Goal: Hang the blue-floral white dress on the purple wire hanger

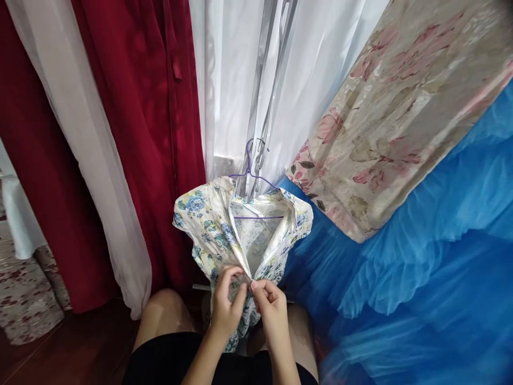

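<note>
A white cap-sleeved dress [214, 227] with blue, yellow and green flowers hangs on a thin purple hanger [249, 170], its neckline parted in a deep V. My right hand [271, 299] pinches the front edge at the bottom of the V between thumb and forefinger. Opposite it, my left hand [229, 299] curls its fingers on the other front edge, its thumb and forefinger slightly apart at the fabric. Both hands meet near the same closing point. The dress's lower part bunches between my knees, partly hidden by my forearms.
Long red garments [140, 107] and a sheer whitish panel [88, 133] hang to the left. White cloth [232, 80] with grey ribbons hangs behind the hanger. A beige floral garment [385, 139] and blue tulle [425, 267] fill the right side. The floor [76, 347] is reddish-brown.
</note>
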The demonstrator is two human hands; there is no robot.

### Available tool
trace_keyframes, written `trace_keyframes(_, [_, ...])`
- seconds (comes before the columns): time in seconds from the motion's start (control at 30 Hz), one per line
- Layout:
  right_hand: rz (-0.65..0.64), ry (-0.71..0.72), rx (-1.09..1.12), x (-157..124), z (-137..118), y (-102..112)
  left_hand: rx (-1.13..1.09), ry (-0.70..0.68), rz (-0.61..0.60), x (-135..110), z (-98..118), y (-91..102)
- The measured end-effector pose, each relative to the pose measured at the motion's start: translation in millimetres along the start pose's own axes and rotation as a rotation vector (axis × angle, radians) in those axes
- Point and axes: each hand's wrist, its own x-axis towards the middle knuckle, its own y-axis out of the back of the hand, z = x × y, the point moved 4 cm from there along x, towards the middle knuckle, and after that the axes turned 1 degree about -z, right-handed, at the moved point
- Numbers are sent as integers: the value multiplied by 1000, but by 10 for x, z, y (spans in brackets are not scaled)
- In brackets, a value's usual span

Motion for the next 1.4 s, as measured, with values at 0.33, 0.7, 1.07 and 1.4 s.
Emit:
trace_keyframes(0.33, [-36,-100,38,-2,-23,1,38,3,-100,-97,-67,-196])
trace_keyframes(0.7, [-70,141,87,1166,-1074,-455,54,119,-272,-83,-216,-87])
trace_keyframes(1.07, [-122,238,145,1305,-1487,-589,52,163,-408,35,-269,9])
trace_keyframes(1.4, [-174,328,62,1135,-1542,-487,126,-329,-117,1750,889,157])
